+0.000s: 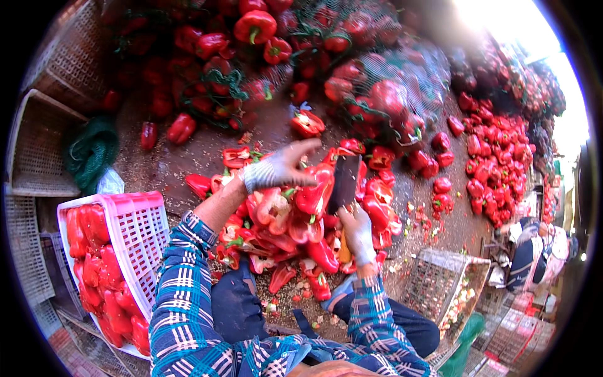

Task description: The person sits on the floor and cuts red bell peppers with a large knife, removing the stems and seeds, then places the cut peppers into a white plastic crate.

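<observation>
We saw glossy red bell peppers, smooth-skinned and some split open, heaped on a gritty brown ground strewn with seeds and scraps. Our left hand, in a knitted grey glove, stretched forward with fingers spread apart, resting on a halved pepper atop the heap. Our right hand, gloved alike, was clamped on the handle of a dark, flat-bladed cleaver held upright just beside that pepper. A pink lattice plastic crate of cut peppers stood at our left; netted sacks of peppers lay beyond.
</observation>
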`<state>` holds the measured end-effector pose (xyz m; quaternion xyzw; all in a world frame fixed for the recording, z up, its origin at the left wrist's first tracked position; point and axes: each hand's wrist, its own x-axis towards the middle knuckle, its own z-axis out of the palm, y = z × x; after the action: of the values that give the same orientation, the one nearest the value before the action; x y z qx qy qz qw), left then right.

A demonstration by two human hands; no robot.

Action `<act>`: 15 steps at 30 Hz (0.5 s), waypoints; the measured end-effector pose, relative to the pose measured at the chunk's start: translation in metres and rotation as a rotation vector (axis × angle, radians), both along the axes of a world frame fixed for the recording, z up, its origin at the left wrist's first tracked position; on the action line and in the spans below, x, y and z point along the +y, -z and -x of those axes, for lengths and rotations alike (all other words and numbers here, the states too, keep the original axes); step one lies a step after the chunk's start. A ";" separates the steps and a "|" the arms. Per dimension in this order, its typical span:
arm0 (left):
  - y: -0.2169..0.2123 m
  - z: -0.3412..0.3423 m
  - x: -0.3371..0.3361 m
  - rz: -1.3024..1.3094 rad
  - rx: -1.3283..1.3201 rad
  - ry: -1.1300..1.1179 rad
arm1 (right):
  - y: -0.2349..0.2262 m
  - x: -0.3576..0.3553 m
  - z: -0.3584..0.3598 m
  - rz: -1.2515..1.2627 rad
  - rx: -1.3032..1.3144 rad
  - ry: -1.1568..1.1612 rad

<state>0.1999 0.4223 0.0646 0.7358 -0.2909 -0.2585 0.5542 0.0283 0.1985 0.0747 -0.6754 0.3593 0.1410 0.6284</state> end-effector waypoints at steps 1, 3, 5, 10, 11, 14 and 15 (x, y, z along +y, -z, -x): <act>-0.009 -0.017 0.005 -0.020 -0.009 -0.113 | -0.002 -0.002 0.006 0.058 -0.030 -0.039; -0.021 -0.072 0.027 -0.182 -0.424 -0.436 | -0.004 -0.004 0.017 0.132 -0.054 -0.073; -0.032 -0.134 0.053 -0.394 -0.807 -0.716 | 0.003 -0.004 0.020 0.273 -0.077 -0.170; -0.092 -0.261 0.032 -0.803 -0.511 -0.868 | 0.029 -0.007 0.036 0.365 0.054 -0.178; -0.089 -0.279 0.028 -0.898 -0.489 -0.871 | 0.037 -0.002 0.038 0.354 0.018 -0.155; -0.048 -0.328 0.068 -0.420 -0.137 -0.919 | 0.037 0.014 0.029 0.381 0.001 -0.226; -0.040 -0.332 0.076 -0.182 0.053 -0.884 | 0.051 0.011 0.031 0.456 -0.011 -0.277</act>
<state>0.5316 0.4985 0.1046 0.8282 0.0895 -0.0401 0.5518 -0.0029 0.2097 0.0233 -0.8429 0.2826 0.1375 0.4368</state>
